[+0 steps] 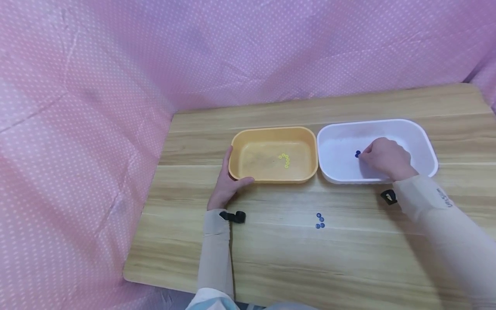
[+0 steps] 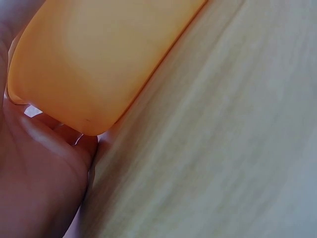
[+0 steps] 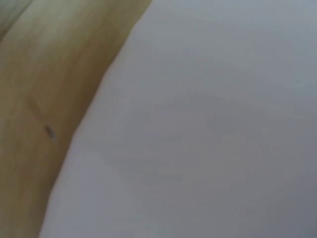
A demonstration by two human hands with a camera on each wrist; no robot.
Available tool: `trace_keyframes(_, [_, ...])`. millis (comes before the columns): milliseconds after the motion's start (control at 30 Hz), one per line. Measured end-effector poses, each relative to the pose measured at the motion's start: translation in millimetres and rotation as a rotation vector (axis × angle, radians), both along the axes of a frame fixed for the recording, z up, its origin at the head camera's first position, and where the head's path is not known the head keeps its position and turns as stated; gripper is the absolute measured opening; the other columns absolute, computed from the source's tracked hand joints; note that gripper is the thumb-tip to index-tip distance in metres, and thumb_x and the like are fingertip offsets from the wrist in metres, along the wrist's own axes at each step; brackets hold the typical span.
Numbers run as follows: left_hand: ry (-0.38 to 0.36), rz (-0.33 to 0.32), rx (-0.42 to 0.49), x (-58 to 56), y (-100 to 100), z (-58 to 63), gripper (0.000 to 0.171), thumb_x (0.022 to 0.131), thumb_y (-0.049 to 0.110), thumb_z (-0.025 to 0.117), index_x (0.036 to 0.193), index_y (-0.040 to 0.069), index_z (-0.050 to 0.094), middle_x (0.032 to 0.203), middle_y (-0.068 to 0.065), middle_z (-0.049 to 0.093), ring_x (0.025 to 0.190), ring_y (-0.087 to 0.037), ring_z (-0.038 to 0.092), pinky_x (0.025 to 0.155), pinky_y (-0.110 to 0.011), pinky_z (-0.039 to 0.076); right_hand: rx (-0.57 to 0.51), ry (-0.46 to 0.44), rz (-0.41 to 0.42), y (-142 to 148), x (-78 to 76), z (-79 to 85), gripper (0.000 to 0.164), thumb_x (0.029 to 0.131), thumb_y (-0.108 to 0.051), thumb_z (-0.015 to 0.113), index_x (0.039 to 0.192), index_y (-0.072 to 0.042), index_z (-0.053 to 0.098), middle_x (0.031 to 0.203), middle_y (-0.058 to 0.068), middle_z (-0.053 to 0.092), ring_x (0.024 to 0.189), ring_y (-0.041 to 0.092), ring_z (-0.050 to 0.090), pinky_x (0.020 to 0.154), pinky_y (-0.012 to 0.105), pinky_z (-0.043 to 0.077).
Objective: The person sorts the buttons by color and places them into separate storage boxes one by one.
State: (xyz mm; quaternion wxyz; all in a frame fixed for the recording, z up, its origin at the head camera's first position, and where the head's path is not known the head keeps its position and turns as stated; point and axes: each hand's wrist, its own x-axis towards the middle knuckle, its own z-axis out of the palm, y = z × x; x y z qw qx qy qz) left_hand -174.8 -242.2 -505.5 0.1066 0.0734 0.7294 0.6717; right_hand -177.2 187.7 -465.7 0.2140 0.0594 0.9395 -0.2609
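My left hand grips the near left corner of a yellow plastic tub, thumb along its front and fingers around its side. The left wrist view shows the palm and curled fingers against the tub's orange-looking wall. Inside lie several small yellow rings. Over the white tub my right hand reaches in, fingertips pinched together at small blue button-like discs near its floor. Those fingertips partly hide the discs. The right wrist view is mostly the blurred white tub wall.
Several more blue discs lie on the wooden table in front of the tubs. The two tubs stand side by side, almost touching. A pink dotted curtain hangs behind the table and on its left.
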Motion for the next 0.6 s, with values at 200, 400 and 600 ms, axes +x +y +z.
trace_keyframes(200, [0.009,-0.001,-0.007,-0.2,-1.0,-1.9,0.115,0.067,0.013,0.086,0.151,0.028,0.010,0.154,-0.003,0.020,0.131,-0.030,0.033,0.106,-0.043,0.029,-0.003,-0.002,-0.007,-0.9,-1.3,-1.6,0.039,0.091,-0.029,0.056,0.105,0.007,0.062,0.094,0.019,0.063,0.080,0.030,0.051,0.067,0.044,0.037])
trace_keyframes(400, [0.012,0.000,-0.014,-0.5,-1.1,-2.2,0.115,0.067,0.014,0.087,0.151,0.029,0.010,0.154,-0.003,0.020,0.131,-0.030,0.033,0.106,-0.042,0.030,-0.002,0.015,-0.004,-0.1,-1.6,-0.7,0.040,0.091,-0.031,0.057,0.106,0.006,0.063,0.100,0.022,0.063,0.083,0.032,0.051,0.068,0.045,0.038])
trace_keyframes(600, [0.011,0.002,-0.024,0.2,-0.9,-0.7,0.115,0.067,0.014,0.086,0.151,0.029,0.010,0.154,-0.003,0.019,0.131,-0.030,0.032,0.107,-0.044,0.028,0.011,0.129,-0.051,3.9,4.4,12.3,0.043,0.089,-0.039,0.058,0.103,0.002,0.064,0.092,0.017,0.063,0.077,0.030,0.051,0.058,0.038,0.037])
